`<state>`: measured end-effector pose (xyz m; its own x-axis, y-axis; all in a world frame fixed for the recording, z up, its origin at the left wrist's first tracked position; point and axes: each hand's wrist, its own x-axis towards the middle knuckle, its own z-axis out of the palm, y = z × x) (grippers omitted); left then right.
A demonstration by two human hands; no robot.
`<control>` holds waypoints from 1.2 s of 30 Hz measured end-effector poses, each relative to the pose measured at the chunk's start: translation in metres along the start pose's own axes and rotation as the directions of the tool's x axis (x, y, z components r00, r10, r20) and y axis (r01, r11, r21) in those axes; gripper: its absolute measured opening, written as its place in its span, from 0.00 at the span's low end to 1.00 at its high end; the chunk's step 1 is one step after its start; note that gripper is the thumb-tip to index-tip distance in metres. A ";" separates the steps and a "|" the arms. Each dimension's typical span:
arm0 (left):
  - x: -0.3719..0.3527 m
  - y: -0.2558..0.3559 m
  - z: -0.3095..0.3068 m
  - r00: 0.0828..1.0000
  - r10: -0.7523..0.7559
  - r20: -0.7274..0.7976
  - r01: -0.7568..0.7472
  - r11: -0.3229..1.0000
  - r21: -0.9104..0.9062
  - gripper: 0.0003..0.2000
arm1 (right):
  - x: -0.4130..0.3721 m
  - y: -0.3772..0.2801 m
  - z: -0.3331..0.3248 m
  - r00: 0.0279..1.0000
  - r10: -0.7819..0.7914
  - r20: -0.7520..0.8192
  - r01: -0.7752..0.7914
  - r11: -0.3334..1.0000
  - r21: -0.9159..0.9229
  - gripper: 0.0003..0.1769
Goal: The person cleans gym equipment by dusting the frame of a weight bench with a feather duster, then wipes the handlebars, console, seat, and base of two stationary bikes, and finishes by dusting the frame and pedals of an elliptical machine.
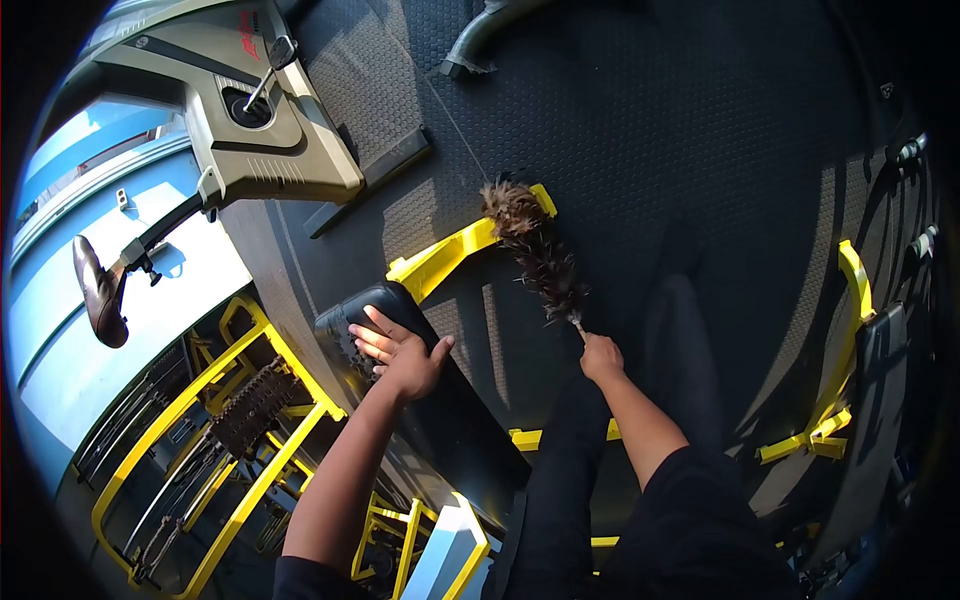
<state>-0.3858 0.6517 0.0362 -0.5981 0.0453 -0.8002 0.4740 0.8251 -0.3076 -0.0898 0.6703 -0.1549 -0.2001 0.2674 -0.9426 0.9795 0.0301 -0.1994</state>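
My right hand [601,358] is closed round the handle of a brown feather duster [545,265]. The duster's feathered tip lies against the yellow metal leg [450,255] of a bench, partly covering it. My left hand [405,358] rests flat, fingers spread, on the black padded bench [455,410] near its far end. The lower part of the bench runs down beside my legs.
An exercise bike [260,150] with a brown saddle [97,290] stands at the upper left. Yellow-framed gym equipment [265,500] fills the lower left, and another yellow-legged bench [835,400] is on the right. Dark textured matting [680,130] covers the floor.
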 end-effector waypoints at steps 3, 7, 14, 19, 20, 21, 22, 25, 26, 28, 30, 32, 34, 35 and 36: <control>0.001 0.002 0.002 1.000 -0.010 -0.003 0.010 1.000 -0.001 0.67 | -0.010 0.005 -0.012 1.000 -0.007 -0.017 0.007 1.000 0.004 0.16; -0.001 0.005 0.000 1.000 -0.029 0.011 0.029 0.999 -0.034 0.68 | -0.024 0.009 -0.037 0.999 0.033 -0.035 -0.030 0.997 0.064 0.16; -0.001 0.007 0.000 0.998 -0.055 -0.001 0.055 0.997 -0.054 0.70 | -0.047 0.012 -0.097 0.989 0.150 0.018 -0.150 0.989 0.010 0.18; -0.009 0.012 -0.010 0.997 -0.075 0.030 0.078 0.988 -0.135 0.69 | -0.086 0.020 -0.164 0.992 0.049 -0.118 -0.061 0.993 -0.100 0.21; -0.013 0.012 -0.014 0.997 -0.053 0.062 0.062 0.987 -0.148 0.69 | -0.101 0.023 -0.181 0.991 0.050 -0.125 -0.068 0.988 -0.139 0.21; -0.017 0.010 -0.019 0.996 -0.029 0.086 0.042 0.986 -0.162 0.69 | -0.117 0.027 -0.196 0.990 0.048 -0.136 -0.072 0.982 -0.176 0.21; -0.018 0.006 -0.019 0.997 0.004 0.079 0.011 0.982 -0.186 0.69 | -0.133 0.034 -0.209 0.985 0.043 -0.166 -0.074 0.979 -0.190 0.21; -0.035 -0.008 -0.027 0.996 0.086 0.021 -0.074 0.941 -0.329 0.66 | -0.193 0.062 -0.236 0.966 0.063 -0.252 -0.122 0.966 -0.229 0.21; -0.051 -0.014 -0.036 0.992 0.115 -0.056 -0.128 0.917 -0.377 0.61 | -0.214 0.072 -0.244 0.957 0.080 -0.278 -0.153 0.956 -0.250 0.20; -0.061 -0.041 -0.019 0.949 0.171 -0.266 -0.293 0.792 -0.535 0.49 | -0.264 0.083 -0.261 0.953 0.090 -0.288 -0.173 0.945 -0.278 0.20; -0.081 -0.057 0.005 0.888 0.114 -0.445 -0.430 0.548 -0.717 0.29 | -0.293 0.107 -0.269 0.950 0.071 -0.303 -0.134 0.972 -0.194 0.21; -0.098 -0.069 0.039 0.944 0.287 -0.163 -0.213 0.152 -0.965 0.18 | -0.288 0.150 -0.267 0.959 0.035 -0.281 -0.114 0.957 -0.269 0.22; -0.144 -0.084 0.063 0.866 0.198 -0.459 -0.499 0.403 -0.767 0.22 | -0.307 0.170 -0.258 0.923 -0.192 -0.333 0.083 0.946 -0.314 0.24; -0.160 -0.091 0.074 0.934 0.154 -0.323 -0.358 0.390 -0.848 0.23 | -0.314 0.174 -0.253 0.885 -0.248 -0.395 0.134 0.946 -0.295 0.23; -0.174 -0.100 0.084 0.950 0.154 -0.272 -0.312 0.410 -0.857 0.23 | -0.328 0.163 -0.255 0.871 -0.263 -0.415 0.156 0.949 -0.274 0.24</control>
<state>-0.2749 0.5137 0.1635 -0.6708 0.3230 -0.6676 -0.1730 0.8072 0.5644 0.1418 0.8327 0.1897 -0.4214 0.6244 -0.6578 0.9052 0.3344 -0.2624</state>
